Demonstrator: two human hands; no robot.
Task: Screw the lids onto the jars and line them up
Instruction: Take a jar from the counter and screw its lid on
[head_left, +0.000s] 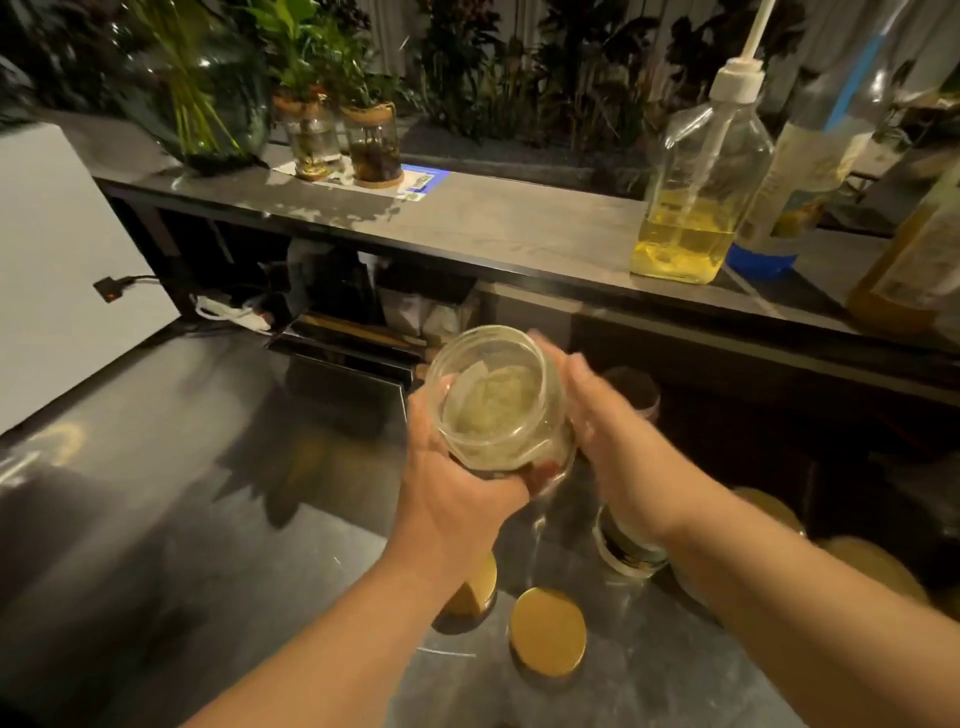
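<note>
A clear glass jar (493, 395) with pale green powder inside is lifted above the steel counter (208, 493), its open mouth tilted toward me. My left hand (452, 483) grips it from below and on the left. My right hand (608, 431) lies against its right side, blurred, fingers fairly straight. A loose gold lid (547, 631) lies flat on the counter between my forearms. Another gold lid (475, 592) peeks out under my left wrist. A labelled jar (626, 548) stands under my right forearm, and an open jar with dark contents (631, 387) stands behind my right hand.
Gold-topped jars (878, 566) crowd the right edge. A raised shelf (467, 218) behind holds an oil pump bottle (696, 197), tall bottles (810, 156) and potted plants (332, 130). A white box (62, 260) stands at the left, with a power strip (228, 312) beside it.
</note>
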